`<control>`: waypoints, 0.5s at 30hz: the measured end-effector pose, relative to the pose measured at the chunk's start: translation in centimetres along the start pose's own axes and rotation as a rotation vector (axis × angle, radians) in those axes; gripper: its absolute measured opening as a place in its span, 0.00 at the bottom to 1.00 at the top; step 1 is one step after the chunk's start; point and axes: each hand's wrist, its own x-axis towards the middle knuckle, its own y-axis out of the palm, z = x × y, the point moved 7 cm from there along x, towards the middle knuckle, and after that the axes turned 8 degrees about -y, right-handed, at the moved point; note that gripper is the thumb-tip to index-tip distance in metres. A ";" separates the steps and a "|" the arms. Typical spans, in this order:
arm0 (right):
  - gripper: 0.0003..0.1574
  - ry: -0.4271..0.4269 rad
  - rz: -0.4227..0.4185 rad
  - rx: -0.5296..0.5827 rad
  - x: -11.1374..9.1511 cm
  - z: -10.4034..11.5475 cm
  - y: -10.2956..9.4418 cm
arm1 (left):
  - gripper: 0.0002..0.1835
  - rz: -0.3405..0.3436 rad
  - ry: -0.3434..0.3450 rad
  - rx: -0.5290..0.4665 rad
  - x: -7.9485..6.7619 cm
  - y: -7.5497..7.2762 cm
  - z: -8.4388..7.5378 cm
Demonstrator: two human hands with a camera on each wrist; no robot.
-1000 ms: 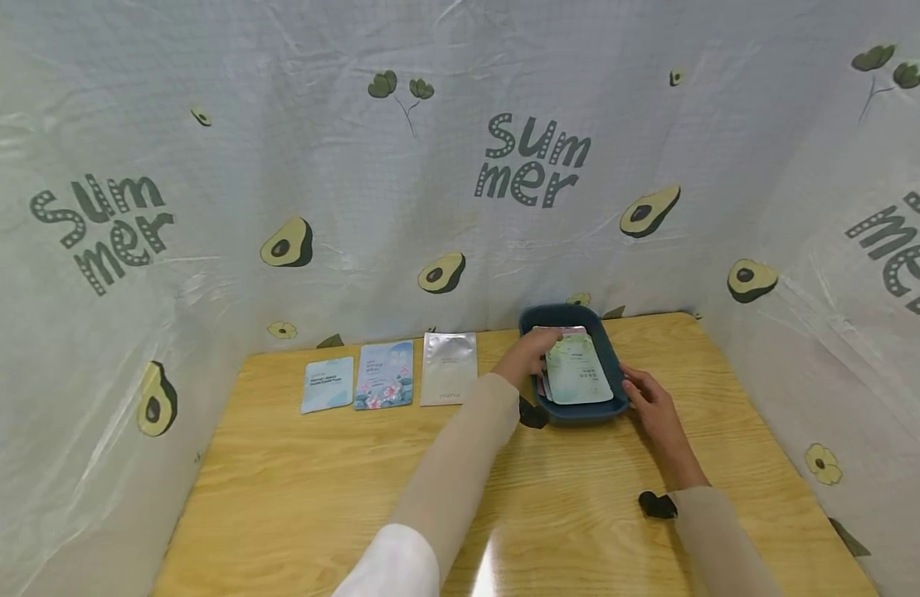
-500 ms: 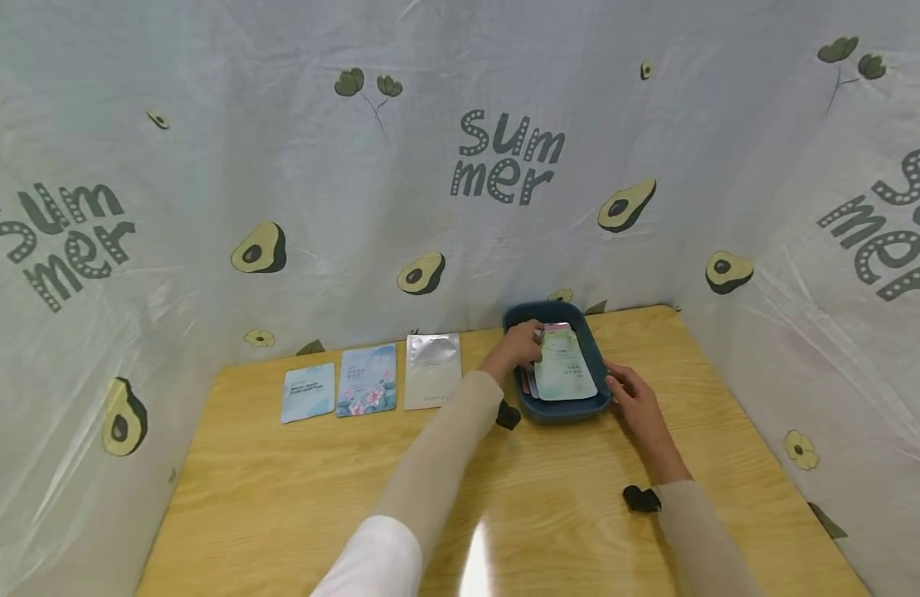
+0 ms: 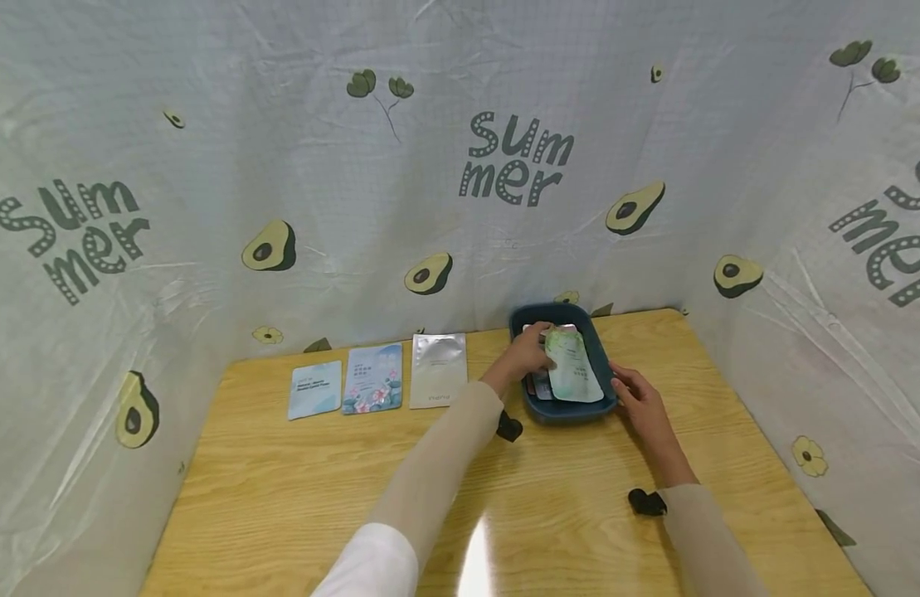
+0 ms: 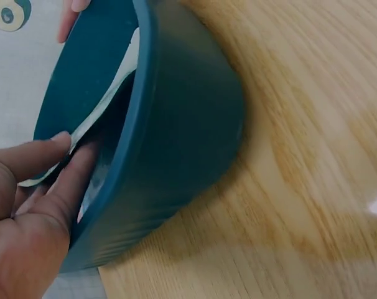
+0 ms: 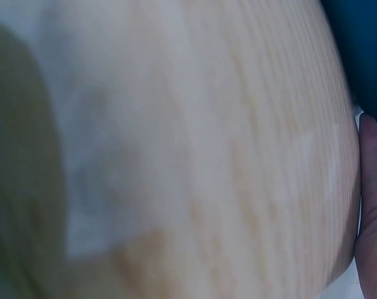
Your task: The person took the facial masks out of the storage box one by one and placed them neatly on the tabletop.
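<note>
A dark blue plastic bin (image 3: 535,405) stands on the wooden table with several sheet mask packets in it. My left hand (image 3: 521,358) reaches over its left rim and pinches a pale green sheet mask packet (image 3: 576,373). In the left wrist view, the thumb lies on one face of this packet (image 4: 107,93) and the fingers on the other; the packet is bent and tilted up. Other packets (image 3: 540,385) lie beneath it, partly covered. At the bin's right side my right hand (image 3: 646,410) touches the wall with extended fingers.
Left of the bin lie three flat packets in a row: a silver-beige one (image 3: 439,371), a blue floral one (image 3: 373,380) and a smaller light blue one (image 3: 314,390). A printed curtain (image 3: 340,182) encloses the table (image 3: 318,497) at the back and sides.
My left hand has taken hold of the green packet and lifted its upper left part, uncovering more of the packets beneath. The right hand stays against the bin. The head view has shifted slightly.
</note>
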 end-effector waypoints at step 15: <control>0.29 0.001 0.022 0.027 -0.3 3.1 0.3 | 0.42 0.022 -0.030 -0.171 -0.8 0.4 0.7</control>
